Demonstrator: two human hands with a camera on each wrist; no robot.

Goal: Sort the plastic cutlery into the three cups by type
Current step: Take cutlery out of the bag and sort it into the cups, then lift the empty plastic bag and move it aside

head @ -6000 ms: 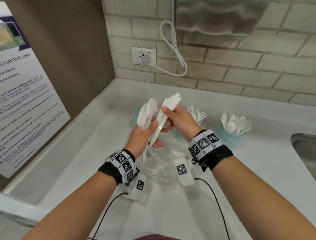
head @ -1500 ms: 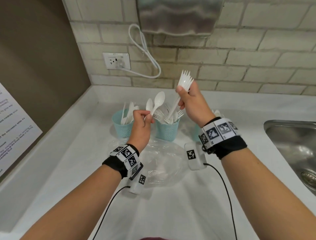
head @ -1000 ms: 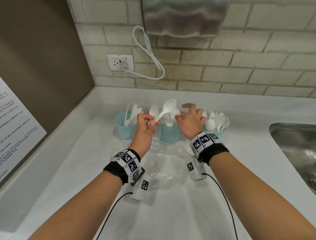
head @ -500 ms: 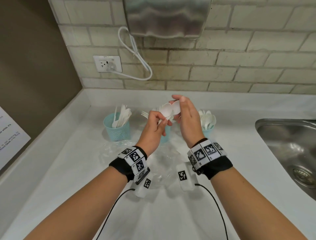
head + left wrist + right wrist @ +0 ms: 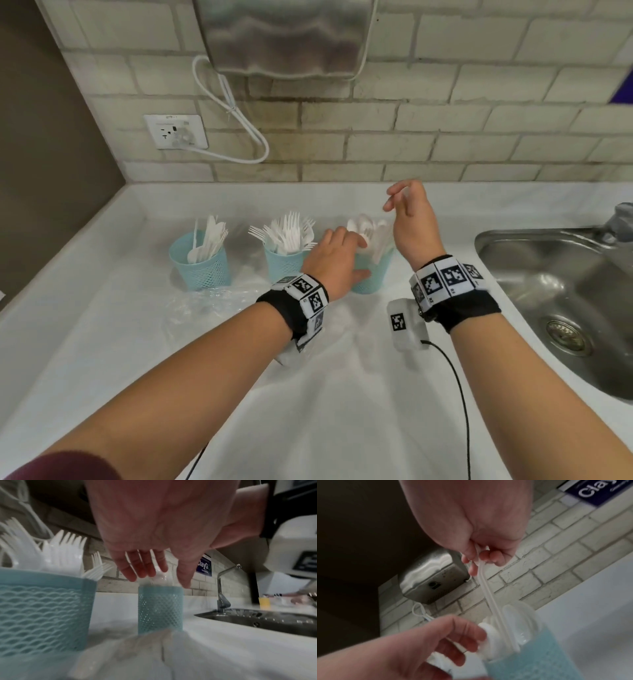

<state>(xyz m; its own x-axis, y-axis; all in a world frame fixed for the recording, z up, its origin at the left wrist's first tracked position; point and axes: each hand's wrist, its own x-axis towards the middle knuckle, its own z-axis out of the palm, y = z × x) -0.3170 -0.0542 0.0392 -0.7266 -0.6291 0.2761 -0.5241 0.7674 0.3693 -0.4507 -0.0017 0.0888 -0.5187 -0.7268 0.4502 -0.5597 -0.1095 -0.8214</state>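
Three teal cups stand in a row by the back wall: the knife cup (image 5: 202, 270), the fork cup (image 5: 286, 269) (image 5: 42, 608) and the spoon cup (image 5: 375, 277) (image 5: 160, 608) (image 5: 539, 655). My right hand (image 5: 394, 198) (image 5: 477, 557) is raised over the spoon cup and pinches a white spoon (image 5: 489, 595) by its bowl end. The spoon's handle reaches down into that cup. My left hand (image 5: 342, 253) (image 5: 159, 577) (image 5: 453, 635) lies against the spoon cup with straight fingers touching the spoon bowls and its thumb at the cup's side.
A crumpled clear plastic bag (image 5: 205, 308) lies on the white counter in front of the cups. A steel sink (image 5: 565, 291) with a tap (image 5: 221, 588) is at the right. A steel dispenser (image 5: 287, 34) and a corded socket (image 5: 176, 132) are on the brick wall.
Both hands moved right from above the fork cup to the spoon cup. The left hand let go of the spoons and dropped to the cup; the right hand rose with a spoon.
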